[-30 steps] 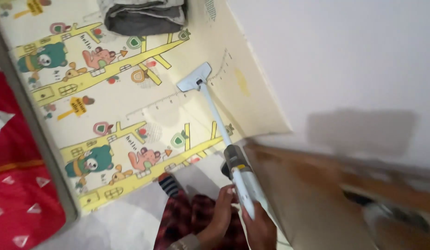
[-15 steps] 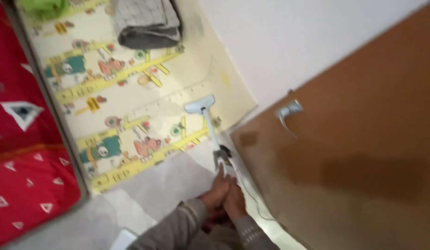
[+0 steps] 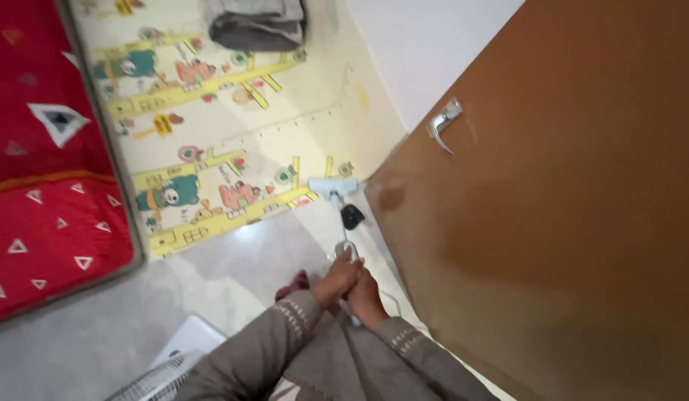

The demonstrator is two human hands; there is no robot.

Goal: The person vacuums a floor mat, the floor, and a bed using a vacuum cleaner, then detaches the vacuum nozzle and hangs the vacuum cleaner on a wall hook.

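Both hands grasp the upper end of a stick vacuum cleaner (image 3: 345,223): the left hand (image 3: 335,280) has its fingers curled over the handle, the right hand (image 3: 367,297) is clenched just behind it. The vacuum's pale floor head (image 3: 331,187) rests at the cartoon play mat's (image 3: 233,141) near edge, beside a brown wooden door (image 3: 552,223) with a metal lever handle (image 3: 443,121)

Colours around the brown door (image 3: 582,223)

Pale blue vacuum head (image 3: 332,187) beside it; cartoon-animal cream-and-yellow play mat (image 3: 233,141); red mattress (image 3: 40,193) with white triangles.
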